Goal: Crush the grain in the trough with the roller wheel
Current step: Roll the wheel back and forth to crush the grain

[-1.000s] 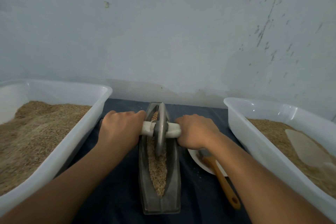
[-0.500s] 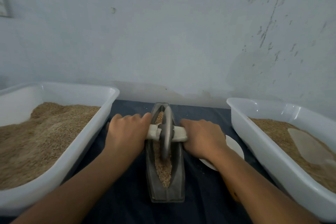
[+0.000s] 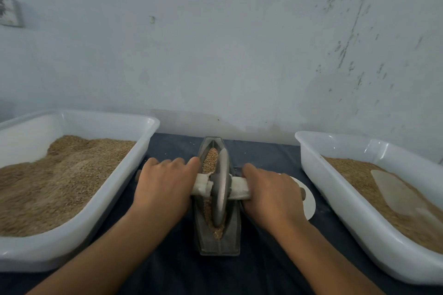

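The left hand (image 3: 163,189) and the right hand (image 3: 273,195) are each wrapping curled fingers over one end of the pale axle handle (image 3: 239,189), a two-sided grip clamped on the bar so that downward weight is falling evenly on both sides of the roller wheel (image 3: 221,189). The wheel is standing upright on its edge inside the narrow metal trough (image 3: 233,230), sitting toward the near half of the channel, and the grain (image 3: 211,159) is lying along the groove both beyond the wheel and under its near rim; how finely the near portion is crushed is hard to judge in this dim light. The trough is lying lengthwise away from the person on the dark cloth of the counter (image 3: 263,268), probably so the arms can push and pull straight along it. A small white plate (image 3: 309,201) is resting just right of the trough, partly hidden by the right hand. Two white tubs are flanking the work, the left tub (image 3: 134,163) and the right tub (image 3: 318,172), both holding grain within easy reach, and a pale scoop (image 3: 398,193) is lying in the right one.
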Motion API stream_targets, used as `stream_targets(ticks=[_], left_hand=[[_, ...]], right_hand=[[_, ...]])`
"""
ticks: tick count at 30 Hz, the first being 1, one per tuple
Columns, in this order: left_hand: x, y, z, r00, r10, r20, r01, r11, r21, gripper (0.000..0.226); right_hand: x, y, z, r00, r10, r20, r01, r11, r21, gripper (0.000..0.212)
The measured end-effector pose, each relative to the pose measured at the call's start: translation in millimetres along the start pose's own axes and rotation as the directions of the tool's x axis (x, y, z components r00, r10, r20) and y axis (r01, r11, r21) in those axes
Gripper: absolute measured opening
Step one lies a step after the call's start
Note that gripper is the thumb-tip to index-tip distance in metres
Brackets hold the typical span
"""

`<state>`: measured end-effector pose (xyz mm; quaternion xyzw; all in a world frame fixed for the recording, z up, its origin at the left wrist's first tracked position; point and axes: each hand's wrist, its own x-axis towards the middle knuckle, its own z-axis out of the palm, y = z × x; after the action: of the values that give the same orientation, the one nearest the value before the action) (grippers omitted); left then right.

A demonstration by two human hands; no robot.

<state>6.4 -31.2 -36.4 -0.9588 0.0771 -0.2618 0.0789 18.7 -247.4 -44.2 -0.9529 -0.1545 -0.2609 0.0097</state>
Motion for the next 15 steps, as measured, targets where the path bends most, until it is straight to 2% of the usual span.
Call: stream_targets(ticks=[6,15], left_hand=[[-3.3,0.0,-2.2,1.0,-0.009,0.02,0.01,1.0,-0.021,0.043],[17.0,-0.3,7.2,0.999,-0.008,0.051,0.008,1.0,0.008,0.036]], right_hand=[[-1.2,-1.0,-2.1,0.999,0.015,-0.03,-0.016,0.999,-0.052,0.027],[17.4,7.6,11.4,0.996,0.048,0.076,-0.046,0.999,-0.016,0.018]])
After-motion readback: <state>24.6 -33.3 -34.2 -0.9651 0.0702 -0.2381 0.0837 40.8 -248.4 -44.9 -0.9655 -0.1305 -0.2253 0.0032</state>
